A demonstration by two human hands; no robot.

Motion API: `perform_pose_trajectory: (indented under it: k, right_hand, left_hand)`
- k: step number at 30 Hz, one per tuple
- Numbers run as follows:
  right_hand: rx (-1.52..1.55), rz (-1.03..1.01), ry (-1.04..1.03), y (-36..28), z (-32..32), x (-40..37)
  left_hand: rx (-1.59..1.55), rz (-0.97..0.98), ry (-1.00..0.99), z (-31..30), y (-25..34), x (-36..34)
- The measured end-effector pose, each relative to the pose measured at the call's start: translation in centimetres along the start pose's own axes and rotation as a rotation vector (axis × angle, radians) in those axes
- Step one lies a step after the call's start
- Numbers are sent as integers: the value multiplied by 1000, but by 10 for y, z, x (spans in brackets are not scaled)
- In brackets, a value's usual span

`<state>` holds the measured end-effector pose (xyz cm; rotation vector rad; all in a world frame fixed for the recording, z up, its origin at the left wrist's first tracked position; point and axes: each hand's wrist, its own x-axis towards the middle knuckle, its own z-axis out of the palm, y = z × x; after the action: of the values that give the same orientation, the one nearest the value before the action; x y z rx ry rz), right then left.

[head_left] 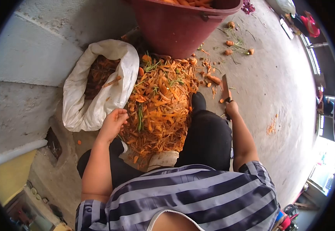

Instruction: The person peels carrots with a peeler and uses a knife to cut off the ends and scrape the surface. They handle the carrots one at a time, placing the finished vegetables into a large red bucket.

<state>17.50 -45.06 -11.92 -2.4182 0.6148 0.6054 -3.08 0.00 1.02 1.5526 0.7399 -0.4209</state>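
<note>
My right hand is closed around the dark handle of a knife, its broad blade pointing away from me over the floor. Loosely bent, with no object showing in its fingers, my left hand is between the near rim of a white sack and a heap of orange carrot peelings. The sack's mouth is rolled open, with dark reddish-brown contents inside. An orange strip shows across its opening. Green stems are mixed into the heap between my legs. A carrot piece lies left of the blade.
A large red tub holding carrots stands beyond the heap. Several carrot tops with green stalks lie on the concrete floor. A grey wall rises at the left. My shoe touches the heap's right side.
</note>
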Motion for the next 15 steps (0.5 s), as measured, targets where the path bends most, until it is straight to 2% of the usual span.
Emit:
perform_pose_trajectory:
  k: [1, 2, 5, 6, 7, 10, 12, 15]
  right_hand:
    - [-81, -70, 110, -14, 4, 1]
    - [-5, 28, 94, -11, 14, 24]
    - [-265, -288, 342, 28, 55, 94]
    - [-161, -116, 204, 5, 53, 75]
    - [-153, -28, 149, -10, 51, 65]
    - [-168, 77, 41, -18, 47, 51]
    - [-147, 60, -33, -24, 35, 36]
    - [-73, -119, -236, -51, -4, -1]
  left_hand:
    - [11, 0, -2, 1, 1, 1]
    - [23, 1, -3, 1, 1, 3]
    - [50, -4, -14, 2, 1, 7]
    - [58, -7, -21, 2, 0, 9]
    - [51, 3, -24, 3, -2, 11]
    - [43, 21, -38, 2, -6, 12]
    - [55, 35, -37, 0, -6, 14]
    - [79, 89, -58, 2, -6, 17]
